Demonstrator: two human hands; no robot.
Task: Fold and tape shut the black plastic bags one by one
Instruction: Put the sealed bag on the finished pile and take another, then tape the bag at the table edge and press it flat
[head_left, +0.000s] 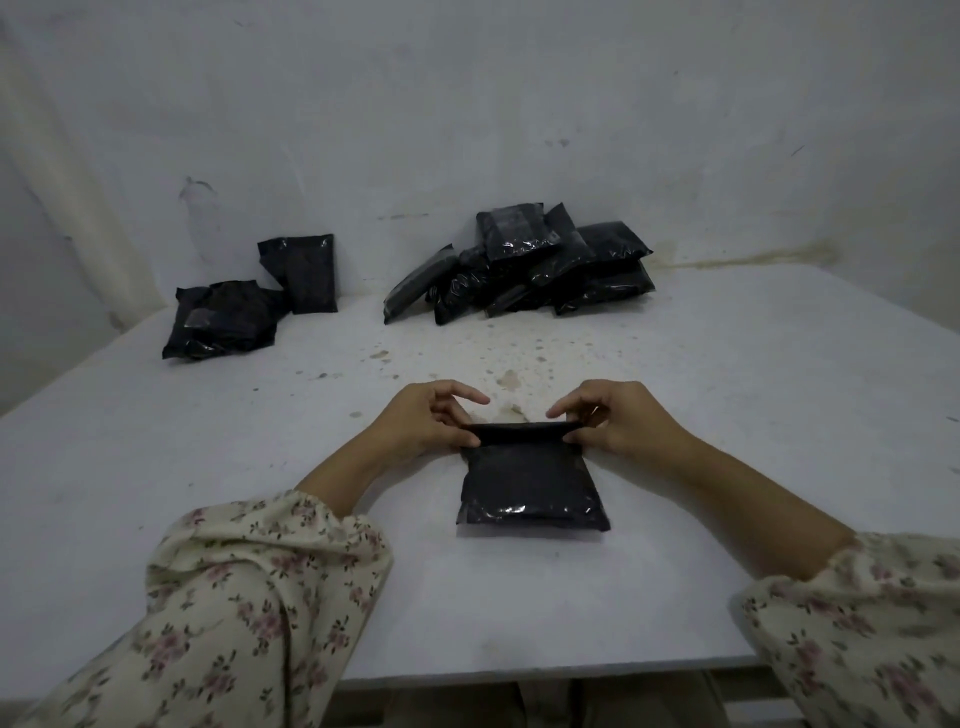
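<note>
Black glossy plastic: one bag (530, 488) lies flat on the tabletop (208, 441), directly in front of the person & close to the front edge. Its far end is turned over into a narrow flap (519, 432), and both hands hold this flap at its ends. The left hand (426, 421) pinches the left end btw thumb & curled fingers, w/ the index finger stretched out above the fold. The right hand (613, 415) pinches the right end the same way, its index finger pointing toward the left one. The hands are apart, one at each corner, w/ the flap pulled straight between them. The near part of the bag rests on the tabletop, a bit bulging, and light shines along its near edge.

Forearms are bare up to cream sleeves w/ a small pink flower print: left sleeve (234, 597), right sleeve (857, 623).

The tabletop is white, w/ brownish stains (509, 379) just beyond the hands. At the far side, against the wall (467, 104), a pile (545, 270) of similar black bags sits to the right; exact no. I cannot tell. Well apart to the left are 2 more: a flat bag (223, 319) & an upright bag (304, 273) leaning on the wall just behind it.
</note>
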